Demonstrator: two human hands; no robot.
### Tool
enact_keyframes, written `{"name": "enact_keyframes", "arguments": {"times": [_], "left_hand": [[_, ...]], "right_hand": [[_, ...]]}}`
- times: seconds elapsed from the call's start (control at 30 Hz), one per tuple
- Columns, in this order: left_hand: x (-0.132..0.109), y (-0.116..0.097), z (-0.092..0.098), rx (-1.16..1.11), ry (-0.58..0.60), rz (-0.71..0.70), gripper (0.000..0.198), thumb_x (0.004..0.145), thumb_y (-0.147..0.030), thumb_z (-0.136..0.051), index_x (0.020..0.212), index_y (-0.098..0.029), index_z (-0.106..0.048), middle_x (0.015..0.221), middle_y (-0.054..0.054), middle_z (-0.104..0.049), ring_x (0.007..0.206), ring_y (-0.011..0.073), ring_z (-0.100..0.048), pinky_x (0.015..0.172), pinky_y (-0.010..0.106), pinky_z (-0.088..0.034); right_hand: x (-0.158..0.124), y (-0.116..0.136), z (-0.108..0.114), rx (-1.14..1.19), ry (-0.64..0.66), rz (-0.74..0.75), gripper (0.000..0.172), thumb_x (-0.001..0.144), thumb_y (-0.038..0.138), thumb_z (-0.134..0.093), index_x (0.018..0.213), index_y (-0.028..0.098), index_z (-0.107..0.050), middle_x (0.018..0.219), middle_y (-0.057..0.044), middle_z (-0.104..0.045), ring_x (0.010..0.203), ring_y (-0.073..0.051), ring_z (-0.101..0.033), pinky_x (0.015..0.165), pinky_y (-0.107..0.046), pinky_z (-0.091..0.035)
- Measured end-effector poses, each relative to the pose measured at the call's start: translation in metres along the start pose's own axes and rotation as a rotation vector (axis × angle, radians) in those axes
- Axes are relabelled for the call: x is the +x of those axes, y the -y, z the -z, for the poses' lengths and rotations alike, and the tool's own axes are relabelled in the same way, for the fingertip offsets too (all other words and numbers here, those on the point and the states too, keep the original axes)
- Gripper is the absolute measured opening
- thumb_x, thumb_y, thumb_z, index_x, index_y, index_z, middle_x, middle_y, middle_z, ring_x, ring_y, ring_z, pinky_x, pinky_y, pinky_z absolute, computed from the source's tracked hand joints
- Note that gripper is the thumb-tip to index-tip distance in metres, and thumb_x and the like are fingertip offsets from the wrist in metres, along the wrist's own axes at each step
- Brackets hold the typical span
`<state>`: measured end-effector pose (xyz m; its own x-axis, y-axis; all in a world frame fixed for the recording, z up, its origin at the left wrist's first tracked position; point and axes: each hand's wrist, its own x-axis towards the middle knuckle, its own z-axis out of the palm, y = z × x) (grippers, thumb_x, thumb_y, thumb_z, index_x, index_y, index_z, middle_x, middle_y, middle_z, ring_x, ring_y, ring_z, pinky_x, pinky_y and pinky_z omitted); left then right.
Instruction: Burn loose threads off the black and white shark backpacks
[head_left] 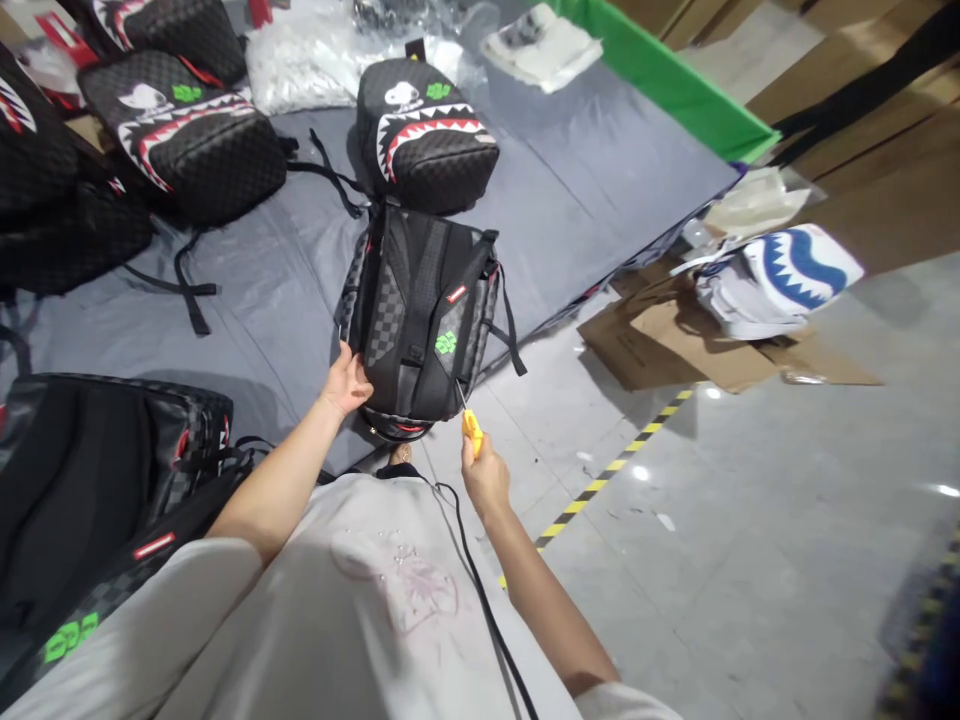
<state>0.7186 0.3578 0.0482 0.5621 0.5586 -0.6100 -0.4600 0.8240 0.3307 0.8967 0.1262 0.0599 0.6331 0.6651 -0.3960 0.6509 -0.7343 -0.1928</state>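
A black-and-grey checkered backpack (416,310) lies with its straps and back panel facing up, near the edge of the grey-covered table. My left hand (348,382) is at the bag's lower left side, thumb toward the panel and some fingers hidden against the side. In my right hand (486,472) is a pair of yellow-handled scissors (472,428), my fingers closed round the handle. Their thin metal tip reaches the lower right edge of the backpack, by a strap end. Green lettering and a red label mark the right strap.
Behind stands another backpack (427,140) with a shark-mouth print; similar bags (187,140) crowd the left. A large black bag (97,490) lies by my left arm. Plastic wrapping (300,60) covers the back. A white-and-blue bag (795,280) rests on cardboard (652,340) at right.
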Motion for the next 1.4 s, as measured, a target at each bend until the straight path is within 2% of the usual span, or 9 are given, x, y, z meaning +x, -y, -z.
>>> {"name": "enact_keyframes", "arguments": {"times": [0.23, 0.6, 0.7, 0.8, 0.87, 0.93, 1.03, 1.23, 1.4], "left_hand": [[0.002, 0.004, -0.007, 0.035, 0.003, 0.012, 0.062, 0.096, -0.066, -0.028, 0.100, -0.017, -0.066, 0.078, 0.005, -0.072, 0.045, 0.0034, -0.056, 0.028, 0.010, -0.022], [0.002, 0.005, -0.013, 0.230, -0.030, -0.070, 0.052, 0.095, -0.063, -0.037, 0.097, -0.018, -0.065, 0.081, 0.004, -0.071, 0.051, 0.0059, -0.057, 0.032, 0.014, -0.024], [-0.004, 0.004, -0.015, 0.387, -0.064, -0.116, 0.052, 0.093, -0.063, -0.042, 0.103, -0.018, -0.065, 0.093, 0.008, -0.072, 0.059, 0.0099, -0.062, 0.037, 0.016, -0.035], [-0.022, 0.015, -0.019, 0.550, -0.149, -0.210, 0.049, 0.087, -0.053, -0.062, 0.122, -0.018, -0.058, 0.121, 0.013, -0.065, 0.096, 0.0208, -0.067, 0.064, 0.025, -0.055], [-0.036, 0.032, -0.023, 0.740, -0.175, -0.354, 0.062, 0.082, -0.035, -0.072, 0.138, -0.024, -0.048, 0.147, 0.011, -0.048, 0.131, 0.0261, -0.050, 0.095, 0.033, -0.052], [-0.044, 0.055, -0.024, 1.200, -0.053, -0.564, 0.080, 0.076, -0.018, -0.074, 0.146, -0.029, -0.038, 0.161, 0.007, -0.027, 0.148, 0.0293, -0.023, 0.118, 0.045, -0.030], [-0.036, 0.084, -0.023, 2.003, 0.241, -0.771, 0.086, 0.072, -0.003, -0.065, 0.150, -0.023, -0.035, 0.164, 0.013, -0.017, 0.151, 0.0368, -0.007, 0.120, 0.060, -0.006], [0.000, 0.088, -0.036, 2.158, 0.262, -0.834, 0.079, 0.073, 0.000, -0.056, 0.149, -0.016, -0.039, 0.134, 0.019, -0.059, 0.131, 0.0311, -0.051, 0.116, 0.053, -0.029], [-0.012, 0.063, -0.097, 1.908, 0.026, -0.960, 0.088, 0.073, -0.006, -0.057, 0.154, -0.023, -0.028, 0.110, 0.007, -0.073, 0.102, 0.0206, -0.068, 0.107, 0.039, -0.045]], "right_hand": [[-0.009, -0.008, 0.007, 0.047, 0.029, -0.009, 0.033, 0.101, 0.033, -0.036, 0.121, 0.014, -0.055, 0.082, -0.008, -0.068, 0.068, -0.017, -0.059, 0.059, -0.026, -0.027], [-0.086, -0.025, 0.002, -0.018, 0.268, 0.165, 0.031, 0.101, 0.034, -0.034, 0.120, 0.020, -0.054, 0.081, -0.006, -0.071, 0.073, -0.022, -0.067, 0.060, -0.027, -0.033], [-0.074, -0.010, -0.001, -0.043, 0.256, 0.168, 0.027, 0.101, 0.034, -0.037, 0.114, 0.019, -0.055, 0.082, -0.008, -0.072, 0.071, -0.022, -0.066, 0.058, -0.028, -0.028], [-0.066, -0.006, 0.001, -0.037, 0.264, 0.175, 0.026, 0.101, 0.034, -0.036, 0.110, 0.018, -0.055, 0.081, -0.009, -0.071, 0.070, -0.022, -0.066, 0.057, -0.028, -0.026], [-0.065, -0.008, 0.002, -0.020, 0.278, 0.191, 0.027, 0.102, 0.036, -0.035, 0.110, 0.019, -0.055, 0.082, -0.009, -0.071, 0.072, -0.022, -0.066, 0.058, -0.027, -0.027], [-0.064, -0.012, 0.002, -0.002, 0.291, 0.202, 0.028, 0.101, 0.036, -0.035, 0.112, 0.018, -0.055, 0.083, -0.009, -0.072, 0.074, -0.022, -0.066, 0.058, -0.027, -0.028], [-0.061, -0.016, -0.001, 0.030, 0.298, 0.211, 0.030, 0.101, 0.037, -0.035, 0.112, 0.018, -0.056, 0.085, -0.009, -0.073, 0.077, -0.022, -0.068, 0.060, -0.027, -0.032], [-0.061, -0.034, -0.010, 0.114, 0.225, 0.247, 0.045, 0.100, 0.040, -0.022, 0.118, 0.015, -0.055, 0.087, -0.011, -0.074, 0.080, -0.024, -0.071, 0.063, -0.029, -0.045], [-0.067, -0.068, -0.025, 0.478, -0.060, 0.331, 0.058, 0.095, 0.062, -0.027, 0.123, 0.018, -0.053, 0.085, -0.008, -0.072, 0.076, -0.024, -0.070, 0.063, -0.028, -0.052]]}}
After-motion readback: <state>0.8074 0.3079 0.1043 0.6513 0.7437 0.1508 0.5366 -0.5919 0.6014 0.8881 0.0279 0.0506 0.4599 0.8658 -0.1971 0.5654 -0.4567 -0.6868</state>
